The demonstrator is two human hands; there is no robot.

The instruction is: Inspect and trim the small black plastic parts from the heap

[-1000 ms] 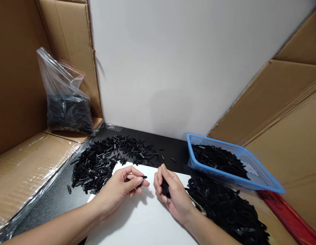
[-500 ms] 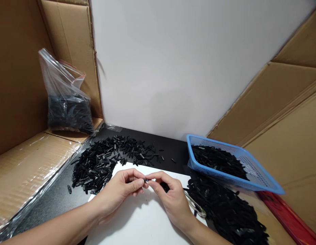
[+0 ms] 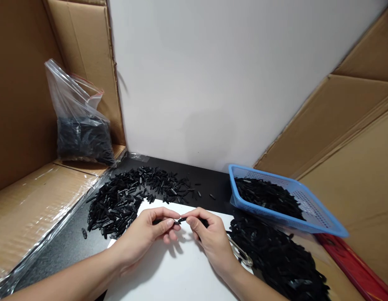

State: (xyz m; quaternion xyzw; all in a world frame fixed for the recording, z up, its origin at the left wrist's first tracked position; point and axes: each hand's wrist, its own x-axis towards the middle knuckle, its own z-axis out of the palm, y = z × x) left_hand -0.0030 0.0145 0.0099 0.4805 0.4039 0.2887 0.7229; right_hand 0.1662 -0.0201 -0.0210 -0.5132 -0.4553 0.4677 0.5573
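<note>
Over the white board [image 3: 172, 271], my left hand [image 3: 146, 230] pinches a small slender black piece [image 3: 177, 223] between thumb and forefinger. Facing it, my right hand [image 3: 211, 238] grips another black piece [image 3: 182, 219], its tip poking out toward the left fingertips. The two pieces almost meet; whether they touch, I cannot tell. Dark material also shows inside the curl of my right hand, mostly hidden by the fingers. Beyond my left hand spreads a heap of small black pieces [image 3: 115, 205]. A larger pile of black pieces [image 3: 275, 255] lies beside my right forearm.
A blue perforated basket [image 3: 322, 221] with black pieces stands at the right, above a red object [image 3: 357, 263]. A metal loop-handled tool [image 3: 242, 253] lies partly behind my right wrist. A clear zip bag [image 3: 82, 133] of dark contents leans against cardboard [image 3: 87, 46] at the left.
My fingertips have drawn slightly apart, with more of the black pieces showing between them. The right thumb has lifted and bent, and the lower left fingers have spread a little.
</note>
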